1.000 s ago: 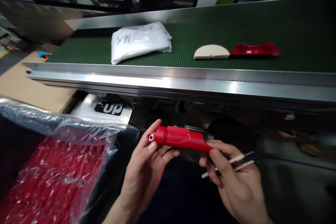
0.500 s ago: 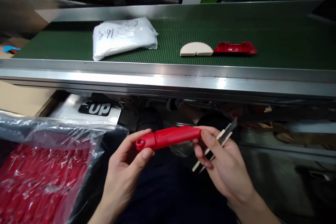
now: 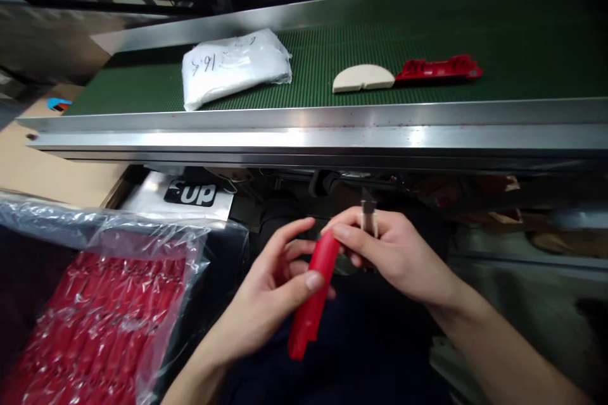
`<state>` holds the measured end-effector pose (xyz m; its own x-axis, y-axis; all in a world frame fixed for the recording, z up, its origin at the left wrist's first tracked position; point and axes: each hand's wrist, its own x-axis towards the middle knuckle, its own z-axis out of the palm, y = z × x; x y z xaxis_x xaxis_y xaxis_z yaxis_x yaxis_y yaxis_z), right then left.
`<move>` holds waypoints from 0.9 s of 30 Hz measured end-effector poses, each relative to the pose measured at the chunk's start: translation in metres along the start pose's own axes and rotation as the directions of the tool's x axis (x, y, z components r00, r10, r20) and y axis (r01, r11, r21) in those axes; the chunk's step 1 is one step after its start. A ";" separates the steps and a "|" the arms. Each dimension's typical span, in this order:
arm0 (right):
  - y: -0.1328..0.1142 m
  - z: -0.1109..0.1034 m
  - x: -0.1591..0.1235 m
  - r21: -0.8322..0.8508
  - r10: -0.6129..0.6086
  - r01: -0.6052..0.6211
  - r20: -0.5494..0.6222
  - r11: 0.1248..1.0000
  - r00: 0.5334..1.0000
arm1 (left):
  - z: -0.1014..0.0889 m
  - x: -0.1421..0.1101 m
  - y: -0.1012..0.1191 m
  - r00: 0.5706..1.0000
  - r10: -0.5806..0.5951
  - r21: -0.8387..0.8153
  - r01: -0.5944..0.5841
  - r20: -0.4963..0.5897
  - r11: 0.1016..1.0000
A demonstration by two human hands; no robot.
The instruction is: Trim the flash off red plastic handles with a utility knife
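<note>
Behind the right hand (image 3: 394, 253), a blade (image 3: 368, 215) barely shows.

Green conveyor belt (image 3: 475, 19), white bag (image 3: 235, 66), beige half-disc (image 3: 363, 78), seemingly plastic red part (image 3: 439, 68)

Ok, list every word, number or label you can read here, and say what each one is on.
"up": white letters on a black patch of the white printed sheet below the steel conveyor rail; a letter before them is cut off.
"16.5": handwritten, seen upside down, on the white plastic bag lying on the green conveyor belt.
More handwriting on that bag is too faint to read.
</note>
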<state>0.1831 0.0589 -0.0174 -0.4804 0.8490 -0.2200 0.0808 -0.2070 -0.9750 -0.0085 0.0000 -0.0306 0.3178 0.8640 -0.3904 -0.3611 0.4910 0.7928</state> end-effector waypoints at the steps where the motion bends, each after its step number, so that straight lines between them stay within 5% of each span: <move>1: -0.003 -0.001 0.003 -0.031 -0.009 0.010 0.029 0.999 1.000 | 0.006 0.000 0.000 1.000 -0.004 0.009 0.004 0.003 1.000; 6: -0.013 -0.007 0.004 -0.276 -0.148 0.128 -0.054 0.952 0.987 | 0.020 -0.008 -0.006 0.983 0.080 -0.028 -0.086 -0.166 0.996; 12: -0.019 -0.002 -0.011 -0.659 -0.485 0.436 0.120 0.613 0.866 | 0.027 -0.015 0.000 0.961 0.073 -0.123 -0.109 -0.266 0.986; 17: -0.021 0.007 -0.014 -0.795 -0.562 0.459 0.185 0.397 0.806 | 0.036 -0.017 0.006 0.946 0.052 -0.167 -0.110 -0.320 0.980; 27: -0.026 0.009 -0.017 -0.792 -0.591 0.499 0.225 0.352 0.774 | 0.035 -0.021 0.006 0.955 0.024 -0.217 -0.091 -0.294 0.972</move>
<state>0.1812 0.0456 0.0120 -0.6165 0.6704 0.4130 0.4807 0.7359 -0.4769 0.0140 -0.0192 -0.0014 0.0370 0.8699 -0.4919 -0.5706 0.4224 0.7043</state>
